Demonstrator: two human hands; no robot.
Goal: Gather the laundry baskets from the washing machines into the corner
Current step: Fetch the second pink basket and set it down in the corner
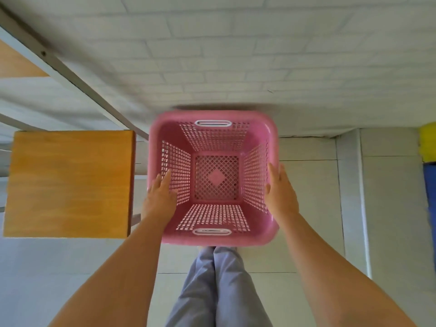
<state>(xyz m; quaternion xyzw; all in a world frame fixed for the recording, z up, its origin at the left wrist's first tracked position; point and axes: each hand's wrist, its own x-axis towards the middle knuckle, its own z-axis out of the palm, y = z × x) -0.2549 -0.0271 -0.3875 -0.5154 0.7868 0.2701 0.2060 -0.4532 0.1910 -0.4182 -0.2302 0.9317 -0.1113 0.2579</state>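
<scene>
An empty pink laundry basket (213, 178) with perforated walls and two white handles stands upright on the floor, its far side against the white brick wall. My left hand (160, 197) lies on its left rim, fingers straight and reaching over the inner wall. On the right rim rests my right hand (280, 192), flat with fingers stretched forward. Neither hand is curled around the rim.
A wooden stool or small table top (69, 182) sits just left of the basket, with a metal frame bar (77, 76) running above it. My legs in grey trousers (217, 286) stand behind the basket. A yellow and blue object (428, 161) is at the right edge.
</scene>
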